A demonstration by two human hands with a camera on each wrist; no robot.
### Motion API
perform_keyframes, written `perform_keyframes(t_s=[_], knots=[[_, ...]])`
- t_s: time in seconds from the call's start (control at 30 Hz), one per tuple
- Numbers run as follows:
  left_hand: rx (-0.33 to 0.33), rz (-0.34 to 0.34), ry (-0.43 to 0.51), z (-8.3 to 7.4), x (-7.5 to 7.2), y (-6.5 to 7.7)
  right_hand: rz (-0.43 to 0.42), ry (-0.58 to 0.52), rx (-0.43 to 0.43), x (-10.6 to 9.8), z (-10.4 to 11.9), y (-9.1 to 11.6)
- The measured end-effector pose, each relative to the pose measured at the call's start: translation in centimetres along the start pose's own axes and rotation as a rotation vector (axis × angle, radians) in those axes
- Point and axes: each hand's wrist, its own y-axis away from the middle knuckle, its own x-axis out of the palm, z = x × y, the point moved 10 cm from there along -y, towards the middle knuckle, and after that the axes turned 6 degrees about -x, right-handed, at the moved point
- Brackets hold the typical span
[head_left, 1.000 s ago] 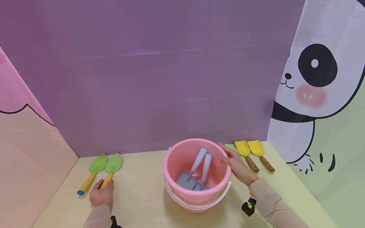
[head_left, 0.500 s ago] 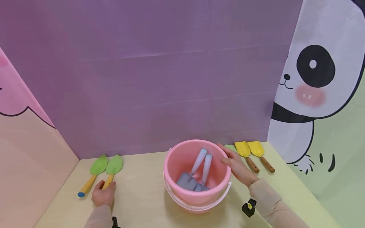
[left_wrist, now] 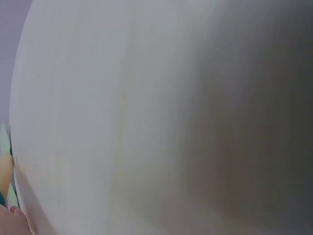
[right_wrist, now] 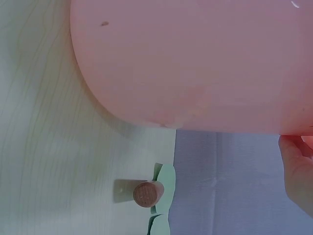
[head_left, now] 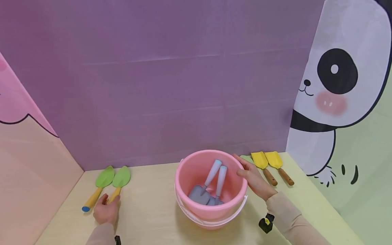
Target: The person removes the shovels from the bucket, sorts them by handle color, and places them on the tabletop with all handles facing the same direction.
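Observation:
In the head view my left hand point(head_left: 106, 209) is at the left, its fingers and thumb gripping the yellow handle of a green leaf-shaped trowel point(head_left: 121, 176) that lies on the table. A matching green trowel point(head_left: 104, 177) with a blue handle end lies beside it. My right hand point(head_left: 255, 179) holds the rim of a pink bucket point(head_left: 211, 212), thumb over the edge. The bucket leans slightly toward me, its pale handle hanging in front. Inside it rest two grey spades point(head_left: 199, 195) with pale lilac handles. In the right wrist view the right hand point(right_wrist: 299, 176) meets the bucket's rim.
Two yellow shovels point(head_left: 274, 159) with brown handles lie at the back right of the table point(head_left: 147, 204). A pale green piece point(head_left: 246, 158) shows behind my right hand. A purple backdrop point(head_left: 168, 85) stands behind, with printed side panels, one with a panda point(head_left: 332, 92).
My left hand has shifted slightly left at the trowel handle over the last half second. The right hand and bucket have stayed in place.

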Motion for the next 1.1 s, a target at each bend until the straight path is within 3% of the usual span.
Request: perform_keyframes(t_s=[0.2,0.37,0.5,0.63,0.83,1.1], knots=[[0.139,0.011,-0.060,-1.9,-0.8,0.1,-0.003,0.001,0.000,0.0,0.1,0.1],[0.344,0.008,-0.131,-5.7,-1.4,1.5,-0.003,-0.002,-0.006,-0.1,0.1,0.1],[0.442,0.101,-0.137,-9.0,-0.5,3.2,-0.001,0.003,-0.017,-0.1,0.3,0.2],[0.512,0.222,-0.161,-12.4,1.0,5.3,0.006,0.001,-0.024,-0.1,0.4,0.2],[0.668,0.389,-0.242,-17.0,2.8,9.8,0.008,-0.014,-0.015,0.0,0.3,0.2],[0.798,0.547,-0.229,-20.5,4.7,15.7,0.010,-0.010,-0.012,-0.1,0.3,0.2]])
